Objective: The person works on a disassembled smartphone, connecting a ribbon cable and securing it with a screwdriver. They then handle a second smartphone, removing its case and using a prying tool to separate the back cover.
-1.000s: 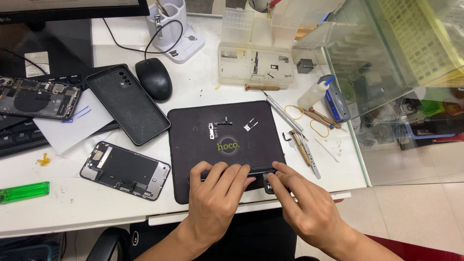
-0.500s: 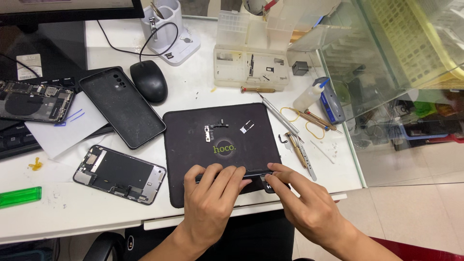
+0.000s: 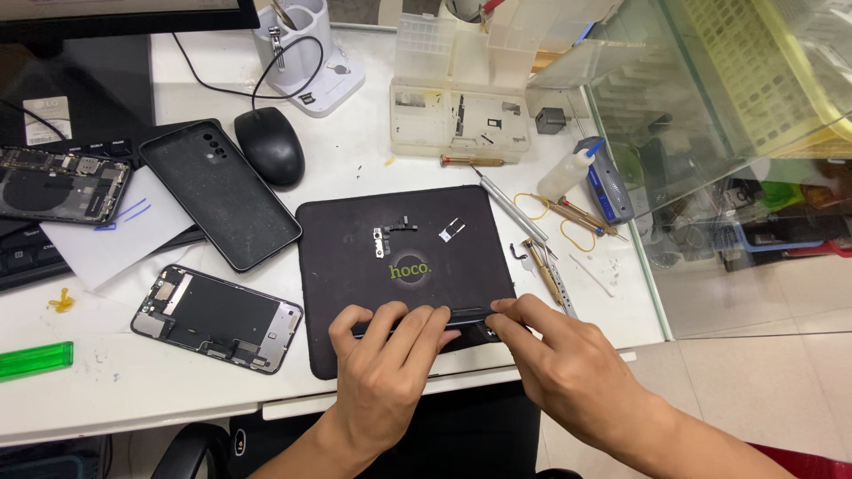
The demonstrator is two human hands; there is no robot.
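Both my hands grip a thin black phone part, held on edge over the near side of a black work mat. My left hand curls its fingers over the part's left half. My right hand pinches its right end. Small metal brackets and a little tray piece lie on the mat beyond the hands.
An opened phone chassis lies left of the mat, with a black back cover and a mouse behind it. Tweezers, screwdrivers, a small bottle and a parts box sit to the right and rear. The desk edge is near.
The view has shifted slightly. Both hands keep their hold on the black part, with only small finger movement along it.
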